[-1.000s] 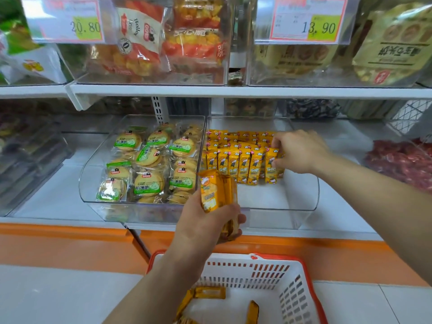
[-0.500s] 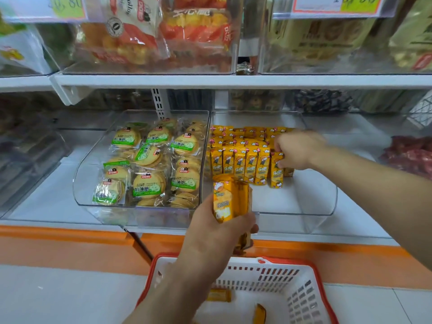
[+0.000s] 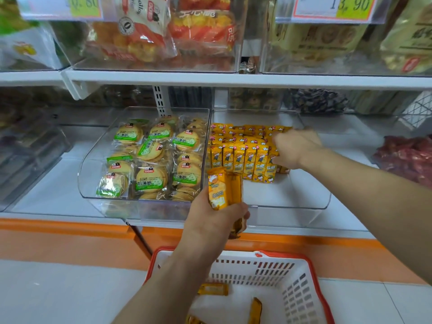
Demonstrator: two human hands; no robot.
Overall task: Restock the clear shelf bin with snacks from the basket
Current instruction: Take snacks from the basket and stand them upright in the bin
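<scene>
Spare yellow packs (image 3: 222, 190) are gripped ready in the left hand (image 3: 215, 220), while the row (image 3: 243, 160) in the bin (image 3: 292, 202) is apparently kept upright by the curled right hand (image 3: 297, 148).

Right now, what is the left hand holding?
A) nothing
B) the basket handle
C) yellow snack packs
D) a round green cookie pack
C: the left hand grips a few yellow snack packs, held up above the basket in front of the clear bin.
</scene>
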